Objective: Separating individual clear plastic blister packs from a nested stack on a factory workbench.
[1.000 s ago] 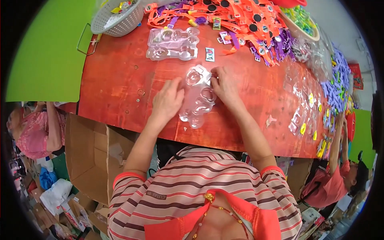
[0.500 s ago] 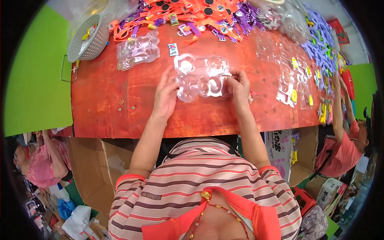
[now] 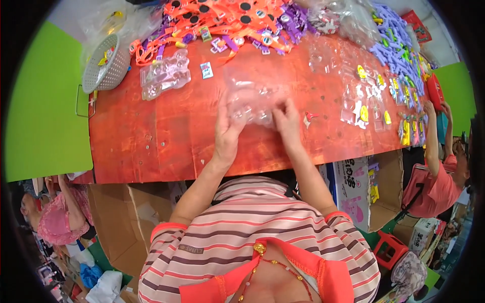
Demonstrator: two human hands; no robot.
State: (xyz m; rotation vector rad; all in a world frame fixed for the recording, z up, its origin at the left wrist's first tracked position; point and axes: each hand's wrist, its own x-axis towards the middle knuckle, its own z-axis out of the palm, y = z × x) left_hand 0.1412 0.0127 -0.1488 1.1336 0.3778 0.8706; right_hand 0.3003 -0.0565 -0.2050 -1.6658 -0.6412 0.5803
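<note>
A clear plastic blister tray (image 3: 251,96) with round moulded hollows is held over the red table, smeared by motion. My left hand (image 3: 228,134) grips its left side, thumb on top. At the tray's right edge, my right hand (image 3: 287,120) closes with thumb and fingers pinched together. Left of the tray on the tabletop lies another clear blister tray (image 3: 165,76). Beside that rests a small pale-blue packet (image 3: 206,70). A small red piece (image 3: 309,118) lies to the right of my right hand.
Orange and purple toy watches (image 3: 232,20) heap at the far edge. A grey basket (image 3: 107,63) stands far left. Filled clear trays with yellow pieces (image 3: 364,113) and a purple pile (image 3: 396,48) lie right, near a co-worker's arms (image 3: 431,126). Cardboard boxes (image 3: 113,222) sit below the table edge.
My hands have come closer together with the tray, which now tilts and blurs. The view has shifted slightly. The co-worker's hands at right have moved to the red basket.
</note>
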